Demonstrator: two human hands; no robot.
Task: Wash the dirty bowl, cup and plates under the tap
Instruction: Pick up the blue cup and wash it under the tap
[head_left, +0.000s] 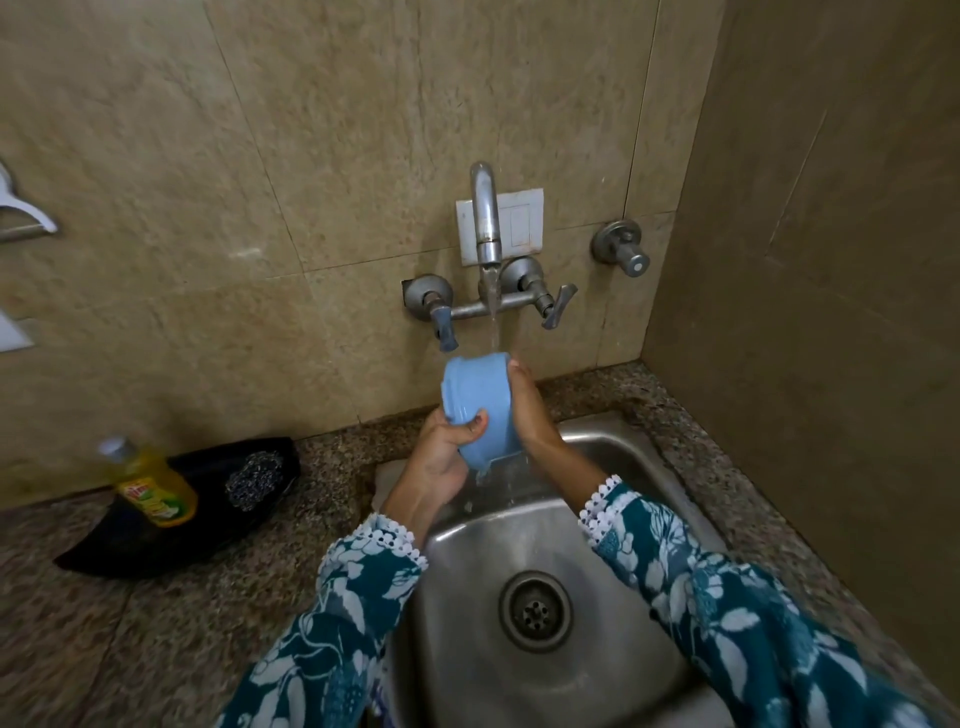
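The left hand (441, 457) grips the light blue plastic bowl (480, 410) tilted under the steel wall tap (485, 218), so water drains; the right hand (530, 410) presses flat against its rim.

The inside of the blue bowl (475, 400) is turned away and cannot be seen. The fingers of the right hand (535, 415) are hidden behind the bowl at 3 o'clock of it. The label on the yellow bottle (153, 491) is blurred and unreadable. A metal bracket (23, 213) is cut off at the 9 o'clock edge, both sleeves (727, 613) at 6 o'clock.
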